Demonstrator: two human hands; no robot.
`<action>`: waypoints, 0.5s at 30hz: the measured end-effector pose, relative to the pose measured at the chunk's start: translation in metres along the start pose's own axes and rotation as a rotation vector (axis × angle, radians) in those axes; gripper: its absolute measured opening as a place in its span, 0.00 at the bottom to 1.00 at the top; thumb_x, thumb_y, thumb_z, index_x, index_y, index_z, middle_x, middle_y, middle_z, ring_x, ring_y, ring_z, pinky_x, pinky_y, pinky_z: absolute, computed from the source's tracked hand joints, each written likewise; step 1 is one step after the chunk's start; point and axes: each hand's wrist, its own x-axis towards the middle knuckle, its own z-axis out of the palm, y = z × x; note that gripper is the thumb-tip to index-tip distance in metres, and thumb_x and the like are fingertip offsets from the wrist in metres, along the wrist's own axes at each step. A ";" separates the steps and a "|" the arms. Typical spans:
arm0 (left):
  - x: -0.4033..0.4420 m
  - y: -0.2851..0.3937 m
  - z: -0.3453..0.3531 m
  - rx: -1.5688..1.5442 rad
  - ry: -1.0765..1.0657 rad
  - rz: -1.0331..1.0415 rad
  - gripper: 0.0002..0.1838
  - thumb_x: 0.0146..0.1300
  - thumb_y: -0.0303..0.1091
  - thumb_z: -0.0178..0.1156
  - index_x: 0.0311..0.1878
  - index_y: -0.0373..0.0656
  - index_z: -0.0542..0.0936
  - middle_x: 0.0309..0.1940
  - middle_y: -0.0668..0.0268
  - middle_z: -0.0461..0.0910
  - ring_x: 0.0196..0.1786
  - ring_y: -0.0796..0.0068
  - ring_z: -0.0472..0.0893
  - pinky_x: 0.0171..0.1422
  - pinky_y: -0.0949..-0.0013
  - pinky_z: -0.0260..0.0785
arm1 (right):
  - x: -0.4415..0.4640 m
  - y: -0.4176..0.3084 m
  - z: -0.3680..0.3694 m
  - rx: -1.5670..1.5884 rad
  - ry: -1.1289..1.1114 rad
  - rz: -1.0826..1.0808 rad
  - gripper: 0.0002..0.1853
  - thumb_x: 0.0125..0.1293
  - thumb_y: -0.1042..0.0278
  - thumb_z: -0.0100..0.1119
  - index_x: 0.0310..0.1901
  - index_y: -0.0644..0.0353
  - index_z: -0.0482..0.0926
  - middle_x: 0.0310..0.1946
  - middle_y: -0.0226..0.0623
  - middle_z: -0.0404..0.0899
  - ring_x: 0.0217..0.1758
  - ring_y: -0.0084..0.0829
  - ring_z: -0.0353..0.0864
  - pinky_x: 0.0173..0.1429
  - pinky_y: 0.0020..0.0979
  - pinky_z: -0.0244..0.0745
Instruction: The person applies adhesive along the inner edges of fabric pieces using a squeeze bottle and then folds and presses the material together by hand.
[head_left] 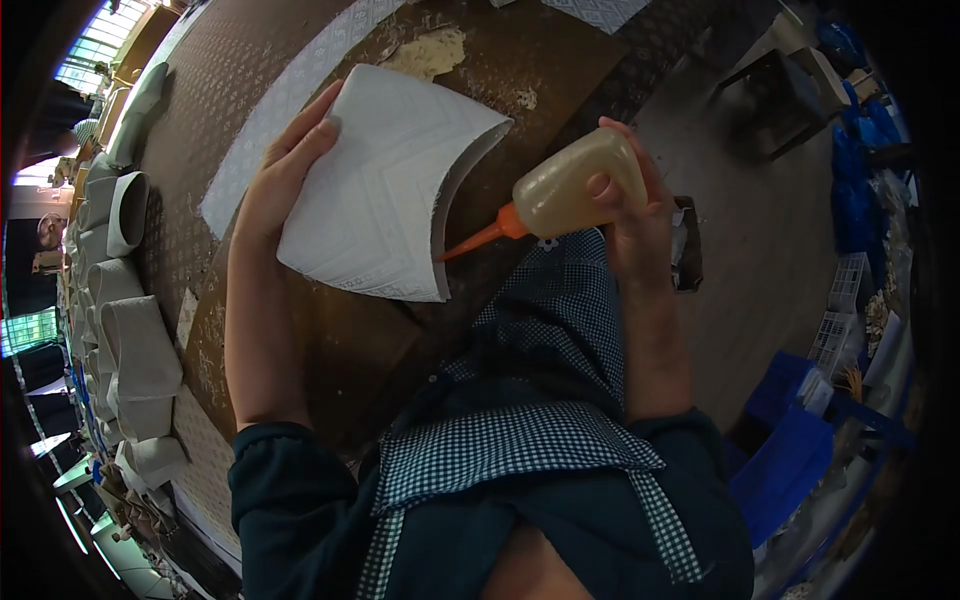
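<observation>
My left hand grips the upper left edge of a white, quilted-looking curved piece, with the thumb on its face. This piece is tilted above a brown board. In my right hand is a squeeze bottle of yellowish liquid, its fingers wrapped round the base. The bottle's orange nozzle points down and left, with its tip at the open right edge of the white piece. Whether any liquid is coming out cannot be made out.
Several pale curved pieces stand in a row along the left. A dark stool is at the upper right. Blue bins lie at the lower right. At the far left edge part of another person shows.
</observation>
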 end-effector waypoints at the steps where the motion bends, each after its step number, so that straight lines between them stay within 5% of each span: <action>1: 0.001 -0.001 -0.001 0.002 -0.007 0.001 0.27 0.68 0.38 0.59 0.70 0.46 0.70 0.59 0.62 0.77 0.58 0.74 0.77 0.62 0.71 0.69 | -0.002 0.001 -0.001 0.011 -0.004 0.009 0.33 0.60 0.71 0.70 0.67 0.63 0.69 0.33 0.22 0.77 0.40 0.13 0.76 0.56 0.21 0.71; 5: 0.011 0.000 -0.008 0.029 -0.085 -0.035 0.28 0.69 0.40 0.58 0.71 0.45 0.69 0.60 0.61 0.76 0.59 0.73 0.76 0.63 0.70 0.69 | -0.009 0.005 -0.004 0.041 -0.002 0.078 0.34 0.60 0.69 0.71 0.67 0.63 0.69 0.34 0.22 0.78 0.41 0.13 0.76 0.56 0.21 0.71; 11: 0.050 0.013 0.002 0.518 -0.035 -0.034 0.31 0.71 0.49 0.57 0.71 0.44 0.68 0.60 0.60 0.76 0.60 0.74 0.76 0.62 0.72 0.68 | -0.018 0.008 -0.005 0.180 0.029 0.138 0.34 0.61 0.63 0.71 0.67 0.64 0.69 0.45 0.27 0.78 0.48 0.17 0.77 0.57 0.24 0.73; 15: 0.051 0.025 0.007 0.363 -0.121 -0.005 0.29 0.69 0.47 0.60 0.69 0.43 0.71 0.56 0.62 0.79 0.56 0.76 0.78 0.60 0.72 0.69 | -0.020 0.005 -0.010 0.235 0.065 0.090 0.35 0.62 0.59 0.70 0.67 0.65 0.67 0.51 0.31 0.77 0.53 0.21 0.77 0.59 0.27 0.74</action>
